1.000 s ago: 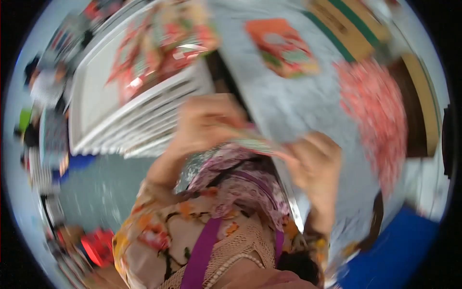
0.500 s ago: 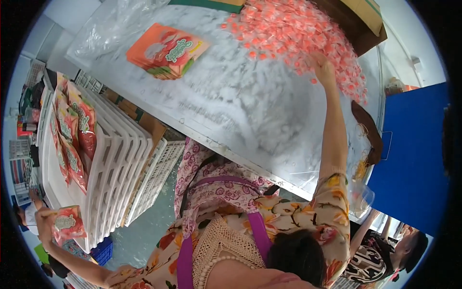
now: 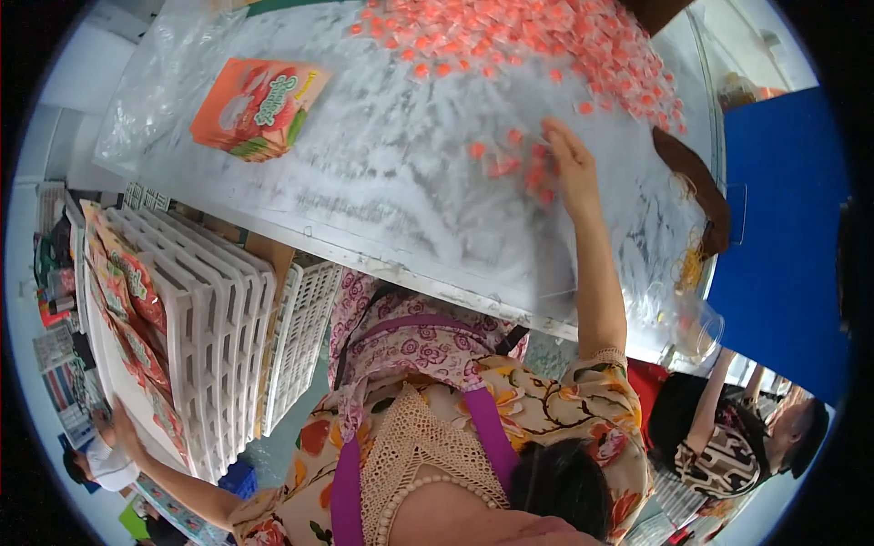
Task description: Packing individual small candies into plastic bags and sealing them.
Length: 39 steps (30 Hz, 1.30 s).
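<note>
On the marble-patterned table [image 3: 410, 191], my right hand [image 3: 574, 164] is open with fingers stretched out. It sits beside a small group of clear-wrapped red candies [image 3: 523, 166], apart from the large candy heap [image 3: 546, 41] at the table's far side. My left hand [image 3: 118, 429] is down at the near edge of the top white tray [image 3: 118, 364] on a stack at the left. Its fingers look extended and small in view, with no pouch seen in them. Several red candy pouches [image 3: 127, 300] lie in that tray.
A stack of flat red-orange pouches [image 3: 255, 109] lies on the table at the left, near a clear plastic bag [image 3: 164, 91]. At the right are a brown curved piece [image 3: 696, 187], yellow rubber bands [image 3: 690, 259], a clear tub [image 3: 699, 328] and a blue panel [image 3: 783, 246]. A co-worker [image 3: 728, 428] stands lower right.
My right hand has come nearer from the heap, with a few candies now beside it. The pouch in my left hand is no longer held; that hand has moved to the tray.
</note>
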Available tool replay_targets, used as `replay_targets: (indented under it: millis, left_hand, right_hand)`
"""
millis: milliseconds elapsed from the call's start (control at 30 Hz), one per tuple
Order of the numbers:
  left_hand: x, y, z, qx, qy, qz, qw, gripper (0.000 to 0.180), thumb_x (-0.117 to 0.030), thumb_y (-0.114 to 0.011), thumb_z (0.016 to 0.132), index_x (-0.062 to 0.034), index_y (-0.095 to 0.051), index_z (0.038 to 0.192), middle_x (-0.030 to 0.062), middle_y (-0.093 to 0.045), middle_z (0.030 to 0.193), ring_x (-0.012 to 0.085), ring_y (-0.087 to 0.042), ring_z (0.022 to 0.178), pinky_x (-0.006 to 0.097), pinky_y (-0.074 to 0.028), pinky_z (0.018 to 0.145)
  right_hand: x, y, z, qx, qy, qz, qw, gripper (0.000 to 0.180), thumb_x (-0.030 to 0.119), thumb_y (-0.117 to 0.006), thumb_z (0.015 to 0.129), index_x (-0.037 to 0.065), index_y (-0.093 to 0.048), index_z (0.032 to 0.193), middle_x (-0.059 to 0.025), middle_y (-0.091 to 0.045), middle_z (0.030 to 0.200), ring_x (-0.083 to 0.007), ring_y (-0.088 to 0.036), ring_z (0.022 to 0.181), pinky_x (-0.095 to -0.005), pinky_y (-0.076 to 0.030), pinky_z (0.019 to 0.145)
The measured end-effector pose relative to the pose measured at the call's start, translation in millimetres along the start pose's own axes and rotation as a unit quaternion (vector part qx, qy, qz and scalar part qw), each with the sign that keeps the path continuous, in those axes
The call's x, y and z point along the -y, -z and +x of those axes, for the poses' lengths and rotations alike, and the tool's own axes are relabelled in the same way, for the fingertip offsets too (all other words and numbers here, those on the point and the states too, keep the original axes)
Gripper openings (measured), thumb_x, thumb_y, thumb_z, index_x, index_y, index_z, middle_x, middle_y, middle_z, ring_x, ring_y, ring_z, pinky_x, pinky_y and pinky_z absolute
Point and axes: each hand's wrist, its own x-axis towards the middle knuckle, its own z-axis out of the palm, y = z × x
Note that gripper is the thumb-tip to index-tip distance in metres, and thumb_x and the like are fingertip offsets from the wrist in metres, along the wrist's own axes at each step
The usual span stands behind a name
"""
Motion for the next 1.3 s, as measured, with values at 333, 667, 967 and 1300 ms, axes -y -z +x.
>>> replay_targets:
  millis: [333,667,967,1300]
  left_hand:
    - [-3.4,-21.3,10.6,-0.164,0.213,-0.259,0.928,0.068,-0.054,-0.055,0.091,-0.0010,-0.052,0.134,0.0102,-0.057,0.126,0.0218,-0.055,0.113,0.034,-0.043,0.096]
    - [-45.4,-8.0,-10.3,-0.339,0.017,0.096,0.936,0.037,-0.028,-0.061,0.093,-0.0025,-0.064,0.120,0.0122,-0.068,0.108,0.0201,-0.066,0.091,0.032,-0.054,0.077]
    - [-352.2,-135.2,-33.9,-0.380,-0.367,0.060,0.847,0.015,0.002,-0.062,0.089,0.0055,-0.066,0.104,0.0132,-0.069,0.099,0.0222,-0.066,0.090,0.031,-0.055,0.080]
    - [-490.3,-327.7,-24.3,0.116,-0.420,-0.168,0.884,0.026,0.002,-0.063,0.082,-0.0023,-0.065,0.108,0.0141,-0.066,0.103,0.0242,-0.065,0.088,0.032,-0.050,0.079]
  right_hand:
    - [7.9,67.3,-39.5,-0.019,-0.040,-0.022,0.999,0.034,0.022,-0.051,0.099,0.000,-0.061,0.123,-0.0085,-0.064,0.122,-0.0169,-0.058,0.114,-0.0290,-0.042,0.099]
    - [11.2,45.7,-46.7,0.104,0.109,-0.240,0.959,0.035,0.005,-0.067,0.082,0.005,-0.065,0.117,-0.0108,-0.063,0.121,-0.0235,-0.059,0.108,-0.0305,-0.044,0.097]
    - [15.3,25.3,-80.8,0.095,0.204,-0.361,0.905,0.047,0.015,-0.079,0.070,0.006,-0.065,0.114,-0.0106,-0.059,0.126,-0.0323,-0.050,0.118,-0.0395,-0.044,0.097]
    - [33.2,70.7,-77.7,0.102,0.033,-0.194,0.975,0.039,0.011,-0.073,0.079,0.003,-0.065,0.116,-0.0107,-0.064,0.118,-0.0237,-0.060,0.103,-0.0347,-0.048,0.088]
